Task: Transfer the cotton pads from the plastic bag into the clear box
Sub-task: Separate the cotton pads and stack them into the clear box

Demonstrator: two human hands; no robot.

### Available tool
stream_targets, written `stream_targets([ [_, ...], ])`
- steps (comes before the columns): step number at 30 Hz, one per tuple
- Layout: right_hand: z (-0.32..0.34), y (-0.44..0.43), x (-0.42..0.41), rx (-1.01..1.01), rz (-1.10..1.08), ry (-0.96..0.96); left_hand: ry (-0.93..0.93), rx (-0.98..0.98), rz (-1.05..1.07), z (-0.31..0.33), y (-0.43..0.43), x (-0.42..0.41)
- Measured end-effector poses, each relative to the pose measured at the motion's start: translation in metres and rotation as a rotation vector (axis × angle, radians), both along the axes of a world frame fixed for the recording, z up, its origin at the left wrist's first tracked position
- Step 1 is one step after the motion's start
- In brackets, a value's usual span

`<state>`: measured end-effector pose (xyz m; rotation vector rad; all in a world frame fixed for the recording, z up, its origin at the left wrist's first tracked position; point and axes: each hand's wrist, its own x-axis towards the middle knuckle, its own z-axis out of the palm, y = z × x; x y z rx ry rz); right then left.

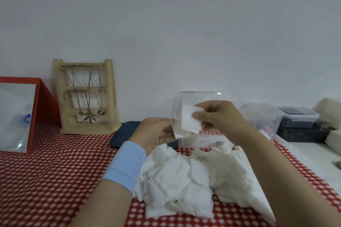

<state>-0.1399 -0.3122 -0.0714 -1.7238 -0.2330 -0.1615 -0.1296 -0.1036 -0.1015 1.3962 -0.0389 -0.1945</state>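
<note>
Cotton pad [188, 122] screens clear box [201, 97] beside blue lid [123, 132].

Both hands [156, 131] [217, 116] pinch cotton pads [188, 123] before the clear box [199, 96].

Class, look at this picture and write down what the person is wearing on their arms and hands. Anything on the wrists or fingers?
No gloves, rings or watch show on either hand. The left hand has a wide light blue band, plain and unmarked, round its wrist; the forearm below it is bare. The right hand and its forearm are uncovered, with no sleeve in view.
</note>
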Motion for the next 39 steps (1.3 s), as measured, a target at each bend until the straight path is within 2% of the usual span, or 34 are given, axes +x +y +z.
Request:
stream_targets([
  [6,-0.002,0.012,-0.002,-0.244,0.033,-0.026,-0.022,0.046,-0.126,0.007,-0.004,-0.007],
  [13,-0.002,0.013,-0.001,-0.288,0.008,-0.057,-0.003,0.011,-0.189,0.010,-0.003,-0.008],
  [18,-0.004,0.016,-0.003,-0.223,-0.072,-0.070,-0.110,0.132,-0.284,0.007,0.002,-0.008],
  [22,-0.008,0.022,-0.002,-0.151,-0.113,-0.051,-0.164,0.164,-0.283,0.006,0.003,-0.007],
  [28,-0.006,0.019,-0.002,-0.041,-0.166,-0.009,-0.183,0.189,-0.273,0.001,0.006,-0.004],
  [31,0.000,0.013,-0.002,0.030,-0.254,-0.048,-0.175,0.204,-0.264,-0.001,0.007,-0.003],
  [34,0.010,0.003,-0.009,0.006,-0.067,-0.051,-0.169,0.219,-0.249,-0.001,0.007,-0.002],
  [36,0.012,0.004,-0.013,-0.092,0.069,0.001,-0.174,0.226,-0.252,0.001,0.005,-0.002],
  [39,0.005,0.009,-0.009,-0.259,0.036,0.026,-0.198,0.229,-0.283,0.003,0.003,-0.005],
])
